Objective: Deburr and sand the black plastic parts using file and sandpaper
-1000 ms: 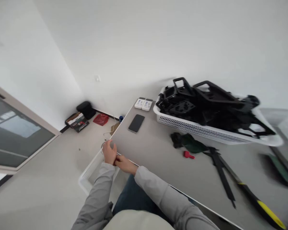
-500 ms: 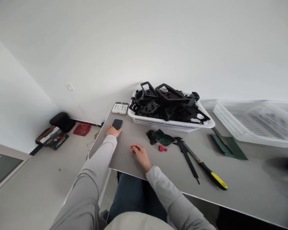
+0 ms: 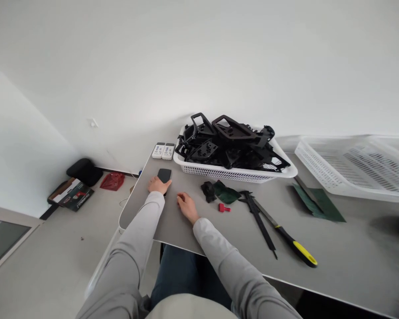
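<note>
A dark phone-like slab (image 3: 165, 175) lies near the left end of the grey table (image 3: 362, 248). My left hand (image 3: 158, 185) is closed round its near part, thumb on the right side. To the right, my right hand (image 3: 186, 205) rests above the table with fingers curled together, and nothing shows in it. A red T-shaped piece (image 3: 224, 208), a crumpled black item (image 3: 208, 191) and a green sheet (image 3: 226, 193) lie to the right of that hand.
Black plastic frames (image 3: 232, 133) fill a white basket (image 3: 226, 173) against the wall. Two white boxes (image 3: 163, 151) stand left of it. Black calipers (image 3: 259, 223), a yellow-black-handled file (image 3: 295, 246), green sandpaper (image 3: 322, 204) and another white basket (image 3: 338, 186) are at the right.
My right hand has moved slightly left, its fingers drawn closer together. The slab and my left hand have shifted a little nearer and to the right.
</note>
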Demonstrator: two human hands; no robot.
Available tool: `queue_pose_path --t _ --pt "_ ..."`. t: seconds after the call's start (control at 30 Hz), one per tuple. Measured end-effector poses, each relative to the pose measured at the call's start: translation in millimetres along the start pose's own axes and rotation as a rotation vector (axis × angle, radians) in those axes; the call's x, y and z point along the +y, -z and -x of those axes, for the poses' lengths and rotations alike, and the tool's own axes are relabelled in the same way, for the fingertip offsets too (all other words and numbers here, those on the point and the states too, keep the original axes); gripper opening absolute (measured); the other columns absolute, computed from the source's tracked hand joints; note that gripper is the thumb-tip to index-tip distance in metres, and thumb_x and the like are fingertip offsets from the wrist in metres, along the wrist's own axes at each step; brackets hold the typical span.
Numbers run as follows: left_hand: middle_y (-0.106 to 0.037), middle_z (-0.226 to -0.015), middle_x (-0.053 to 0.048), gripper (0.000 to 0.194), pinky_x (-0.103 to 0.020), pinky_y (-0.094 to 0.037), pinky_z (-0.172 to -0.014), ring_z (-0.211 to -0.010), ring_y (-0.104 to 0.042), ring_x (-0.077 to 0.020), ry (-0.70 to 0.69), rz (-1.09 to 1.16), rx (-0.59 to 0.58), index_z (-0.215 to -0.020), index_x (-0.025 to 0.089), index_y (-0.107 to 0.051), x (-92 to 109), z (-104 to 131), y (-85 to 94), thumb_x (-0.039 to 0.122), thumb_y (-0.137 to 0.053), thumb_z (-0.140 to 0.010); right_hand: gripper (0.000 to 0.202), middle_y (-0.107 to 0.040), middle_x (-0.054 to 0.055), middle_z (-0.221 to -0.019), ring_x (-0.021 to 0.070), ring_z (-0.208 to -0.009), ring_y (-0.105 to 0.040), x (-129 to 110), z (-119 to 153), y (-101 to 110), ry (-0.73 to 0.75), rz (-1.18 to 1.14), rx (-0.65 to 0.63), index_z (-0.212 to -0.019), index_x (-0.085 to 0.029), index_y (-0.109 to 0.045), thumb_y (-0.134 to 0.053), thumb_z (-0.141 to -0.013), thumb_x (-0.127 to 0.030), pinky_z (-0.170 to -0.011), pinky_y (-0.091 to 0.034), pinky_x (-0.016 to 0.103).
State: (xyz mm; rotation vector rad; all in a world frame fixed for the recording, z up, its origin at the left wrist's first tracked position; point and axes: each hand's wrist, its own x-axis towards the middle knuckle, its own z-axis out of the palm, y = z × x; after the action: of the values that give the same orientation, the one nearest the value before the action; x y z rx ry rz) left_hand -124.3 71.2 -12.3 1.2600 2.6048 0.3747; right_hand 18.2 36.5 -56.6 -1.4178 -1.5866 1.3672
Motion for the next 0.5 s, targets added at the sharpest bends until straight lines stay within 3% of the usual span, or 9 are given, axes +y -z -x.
queue_pose_path --t 0.1,0.17,0.3,0.5 --pt "-0.053 -0.125 -0.022 0.064 -0.047 -0.035 -0.097 -0.118 -0.047 -0.0368 -0.058 0.080 -0.007 -0.120 0.011 -0.056 -1.2 7.9 -7.5 0.060 -0.040 -0.082 0.030 -0.064 0.009 -0.109 0.0179 -0.088 -0.063 -13.4 -15.2 1.3 -0.021 0.088 -0.009 -0.107 -0.016 -0.059 -0.052 -0.081 -0.030 -0.073 -0.048 0.028" --pt "-0.055 -0.124 -0.020 0.056 -0.046 -0.034 -0.098 -0.117 -0.049 -0.0346 -0.083 0.122 -0.008 -0.121 0.013 -0.057 -5.3 11.1 -11.5 0.052 -0.035 -0.087 0.034 -0.067 0.010 -0.100 0.0203 -0.088 -0.063 -22.7 -25.3 3.3 -0.046 0.144 -0.039 -0.106 -0.014 -0.060 -0.060 -0.077 -0.032 -0.074 -0.047 0.028" --pt "-0.059 -0.121 -0.015 0.049 -0.041 -0.035 -0.098 -0.116 -0.051 -0.0284 -0.105 0.169 -0.004 -0.118 0.018 -0.060 -17.4 12.3 -14.0 0.041 -0.026 -0.093 0.046 -0.069 0.007 -0.081 0.0183 -0.068 -0.065 -37.3 -40.9 7.8 -0.123 0.219 -0.130 -0.105 -0.012 -0.059 -0.071 -0.069 -0.037 -0.062 -0.047 0.026" --pt "-0.065 -0.112 -0.013 0.052 -0.032 -0.037 -0.096 -0.111 -0.055 -0.0227 -0.112 0.269 0.007 -0.106 0.016 -0.066 -28.2 10.0 -14.1 0.034 -0.019 -0.095 0.063 -0.069 0.006 -0.072 0.0156 -0.048 -0.060 -51.5 -51.9 12.0 -0.220 0.285 -0.243 -0.105 -0.012 -0.057 -0.079 -0.057 -0.047 -0.047 -0.043 0.026"
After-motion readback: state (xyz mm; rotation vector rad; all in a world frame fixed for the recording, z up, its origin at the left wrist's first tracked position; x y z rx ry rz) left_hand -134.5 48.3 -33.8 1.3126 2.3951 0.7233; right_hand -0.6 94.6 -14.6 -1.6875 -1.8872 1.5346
